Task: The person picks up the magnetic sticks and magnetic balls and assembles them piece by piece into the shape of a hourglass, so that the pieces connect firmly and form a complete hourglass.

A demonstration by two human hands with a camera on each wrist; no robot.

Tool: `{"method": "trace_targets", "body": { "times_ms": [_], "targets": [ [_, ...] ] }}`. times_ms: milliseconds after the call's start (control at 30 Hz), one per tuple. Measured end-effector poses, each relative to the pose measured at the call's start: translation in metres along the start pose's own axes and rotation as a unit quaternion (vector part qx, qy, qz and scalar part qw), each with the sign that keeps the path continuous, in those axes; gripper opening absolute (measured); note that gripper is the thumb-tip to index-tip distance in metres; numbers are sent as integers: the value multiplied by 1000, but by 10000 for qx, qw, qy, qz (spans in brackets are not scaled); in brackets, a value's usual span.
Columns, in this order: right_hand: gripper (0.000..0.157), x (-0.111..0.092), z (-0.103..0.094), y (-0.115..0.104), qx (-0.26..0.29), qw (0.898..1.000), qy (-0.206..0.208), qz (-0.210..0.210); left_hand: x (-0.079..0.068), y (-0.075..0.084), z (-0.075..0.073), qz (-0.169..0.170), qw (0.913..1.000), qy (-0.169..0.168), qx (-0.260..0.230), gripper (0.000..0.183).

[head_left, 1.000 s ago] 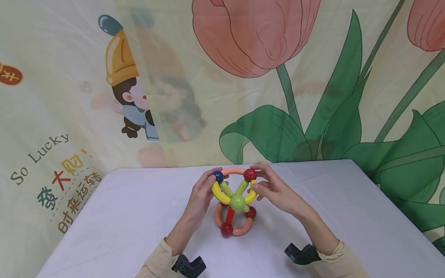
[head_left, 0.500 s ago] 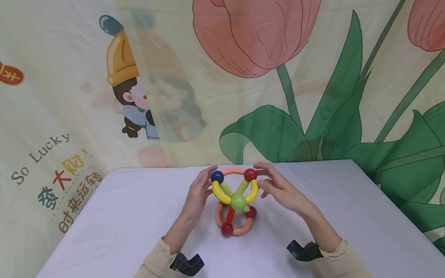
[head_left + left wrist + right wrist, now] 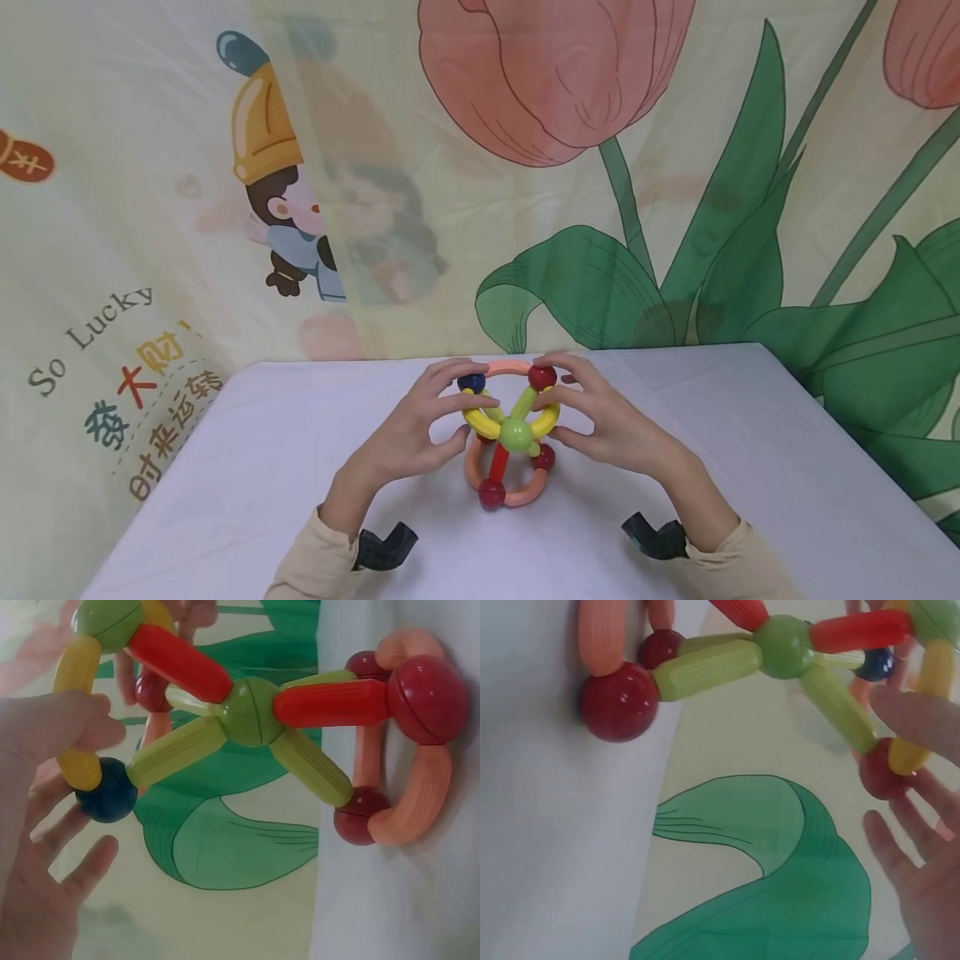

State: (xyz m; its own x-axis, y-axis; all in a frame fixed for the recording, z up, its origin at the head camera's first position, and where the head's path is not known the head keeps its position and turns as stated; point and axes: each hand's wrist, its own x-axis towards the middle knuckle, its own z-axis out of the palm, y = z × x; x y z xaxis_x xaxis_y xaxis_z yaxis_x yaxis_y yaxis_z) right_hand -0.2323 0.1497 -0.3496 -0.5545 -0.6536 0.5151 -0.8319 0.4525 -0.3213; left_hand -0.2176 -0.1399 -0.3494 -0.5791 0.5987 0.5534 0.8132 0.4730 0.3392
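Note:
A magnetic ball-and-stick structure (image 3: pixel 516 435) stands on the table, joined from red, blue and green balls with straight and curved sticks. Its lower ring of orange curved sticks (image 3: pixel 420 795) and red balls rests on the cloth; a wider yellow-and-orange ring forms the top. My left hand (image 3: pixel 408 425) is spread about the top's left side, by the blue ball (image 3: pixel 109 790), a finger across the yellow curved stick (image 3: pixel 77 664). At the upper red ball (image 3: pixel 885 769), my right hand (image 3: pixel 618 421) has its fingers loosely bent round the other side. Firm contact cannot be made out.
A white cloth covers the table (image 3: pixel 285 467). Right behind its back edge hangs a printed curtain (image 3: pixel 405 333) with tulips and a cartoon figure. Dark wrist camera mounts (image 3: pixel 386 546) sit below both cuffs.
Both hands first draw slightly off the top ring, then come back around it. The left hand has turned, its thumb now lower and wide apart. The structure stays in place.

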Motion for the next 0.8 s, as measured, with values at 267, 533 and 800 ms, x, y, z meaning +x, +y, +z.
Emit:
{"method": "trace_targets", "body": {
  "times_ms": [267,533,800],
  "targets": [
    [41,-4,1,2,67,9999,96,-28,2,3,5,-51,10000,-5,60,39],
    [43,-7,-5,1,-93,9999,71,-12,3,4,7,-97,9999,13,28,41],
    [55,-6,-7,2,79,9999,31,138,2,1,6,-330,9992,-101,-176,62]
  ]
}}
